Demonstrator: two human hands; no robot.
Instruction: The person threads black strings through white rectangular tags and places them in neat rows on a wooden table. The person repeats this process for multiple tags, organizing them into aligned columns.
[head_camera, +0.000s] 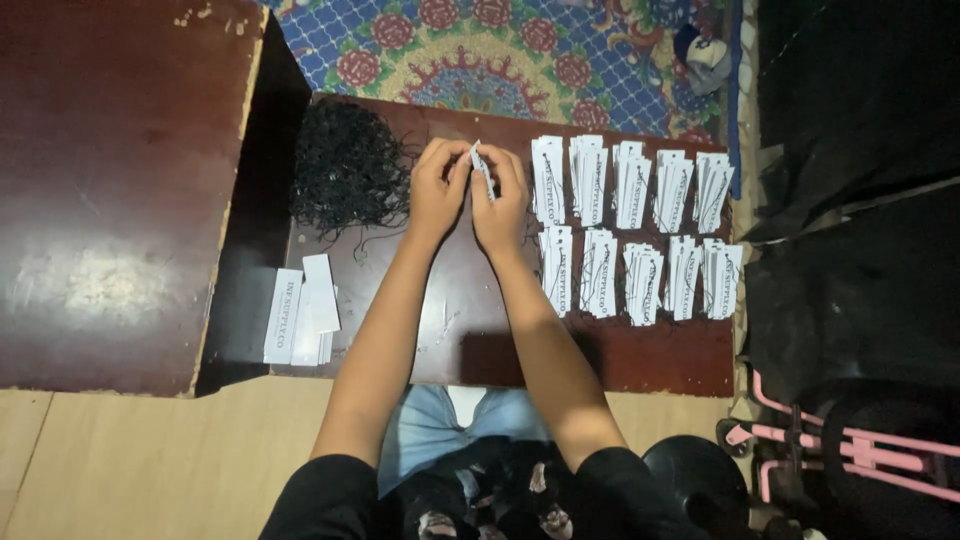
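A low dark-red tabletop (660, 355) is seen from above, with a higher dark wooden surface (110, 190) at 9 o'clock and a patterned rug (480, 50) at 12 o'clock. Pale floor (130, 460) is visible at 7 o'clock; a pink metal frame (860, 450) is seen at 4 o'clock.

Two rows of stacked white paper tags (635, 225) are laid out at 3 o'clock of the hands. A tangle of black string (345, 180) lies at 9 o'clock of them. A few loose white tags (300, 310) are placed near the tabletop's left edge, at 8 o'clock.

Both hands are held together over the tabletop's middle. A single white tag (483, 168) is pinched on edge between the fingers of the right hand (500, 205), which are pressed closed on it. The fingers of the left hand (438, 190) are curled in and brought against the same tag; whether string is also held cannot be told.
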